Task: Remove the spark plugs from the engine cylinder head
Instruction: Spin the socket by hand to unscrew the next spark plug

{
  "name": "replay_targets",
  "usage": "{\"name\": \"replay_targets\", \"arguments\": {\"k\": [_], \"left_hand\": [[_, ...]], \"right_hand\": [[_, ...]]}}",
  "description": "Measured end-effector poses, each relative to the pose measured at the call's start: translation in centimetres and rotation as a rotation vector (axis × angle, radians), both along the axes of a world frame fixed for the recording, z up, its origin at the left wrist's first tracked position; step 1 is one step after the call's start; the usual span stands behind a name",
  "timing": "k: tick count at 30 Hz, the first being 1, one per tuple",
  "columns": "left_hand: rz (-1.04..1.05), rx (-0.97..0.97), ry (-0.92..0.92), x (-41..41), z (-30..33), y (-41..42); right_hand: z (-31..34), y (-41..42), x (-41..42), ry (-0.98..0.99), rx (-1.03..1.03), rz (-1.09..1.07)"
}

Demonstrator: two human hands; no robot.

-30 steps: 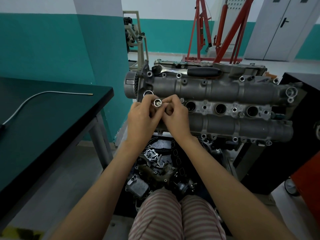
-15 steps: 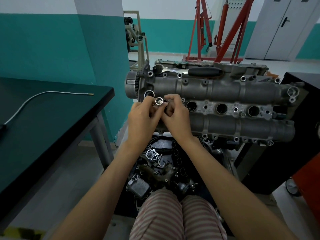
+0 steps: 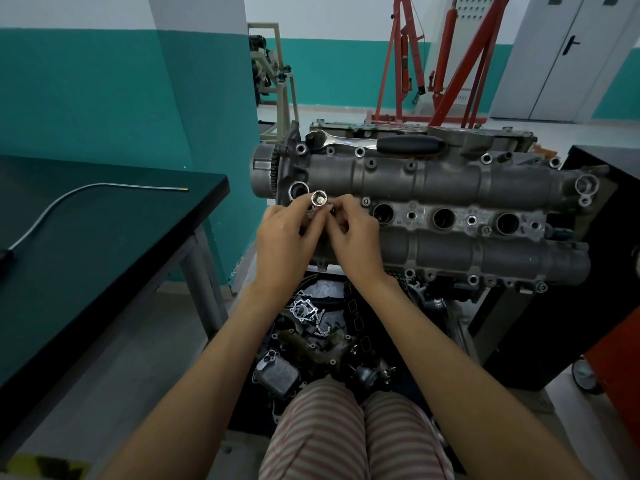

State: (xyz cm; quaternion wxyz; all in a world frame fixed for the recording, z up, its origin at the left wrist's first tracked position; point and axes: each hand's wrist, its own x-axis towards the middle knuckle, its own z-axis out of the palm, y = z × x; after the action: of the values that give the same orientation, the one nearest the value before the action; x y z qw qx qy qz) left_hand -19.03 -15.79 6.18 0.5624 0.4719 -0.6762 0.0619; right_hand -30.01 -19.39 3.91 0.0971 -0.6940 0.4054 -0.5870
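Note:
The grey engine cylinder head [image 3: 450, 188] lies across a stand in front of me, with three open spark plug wells [image 3: 444, 218] showing along its middle. A shiny metal socket [image 3: 319, 198] stands up at the head's left end, over the leftmost well, which my hands hide. My left hand [image 3: 284, 240] grips the socket from the left. My right hand [image 3: 354, 237] pinches it from the right with curled fingers. No spark plug is visible. A ratchet wrench [image 3: 377, 143] with a black handle lies on top of the head's far side.
A dark table [image 3: 104, 244] with a thin bent metal rod [image 3: 104, 186] stands at the left. Loose engine parts [image 3: 311, 334] lie below the head near my knees. A red engine crane [image 3: 450, 57] stands behind; a black cabinet [image 3: 588, 271] is on the right.
Both hands stay together on the socket at the left end of the head. The socket has shifted slightly upward and to the right between my fingers.

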Motion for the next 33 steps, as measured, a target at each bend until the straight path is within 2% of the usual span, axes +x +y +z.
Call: {"name": "replay_targets", "arguments": {"k": [14, 18, 23, 28, 33], "left_hand": [[0.029, 0.011, 0.09, -0.3, -0.1, -0.1], [0.019, -0.019, 0.034, -0.5, 0.15, 0.21], [-0.03, -0.031, -0.03, -0.02, 0.0, -0.04], [-0.038, 0.047, 0.109, -0.31, 0.1, -0.29], [-0.065, 0.063, 0.059, -0.41, 0.32, 0.15]], "right_hand": [[0.6, -0.03, 0.42, -0.026, 0.1, -0.016], [0.19, 0.16, 0.12, -0.004, 0.043, 0.041], [0.12, 0.0, -0.02, 0.124, -0.013, 0.026], [0.31, -0.34, 0.39, 0.031, 0.145, -0.014], [0.55, -0.05, 0.41, -0.066, 0.129, 0.02]]}}
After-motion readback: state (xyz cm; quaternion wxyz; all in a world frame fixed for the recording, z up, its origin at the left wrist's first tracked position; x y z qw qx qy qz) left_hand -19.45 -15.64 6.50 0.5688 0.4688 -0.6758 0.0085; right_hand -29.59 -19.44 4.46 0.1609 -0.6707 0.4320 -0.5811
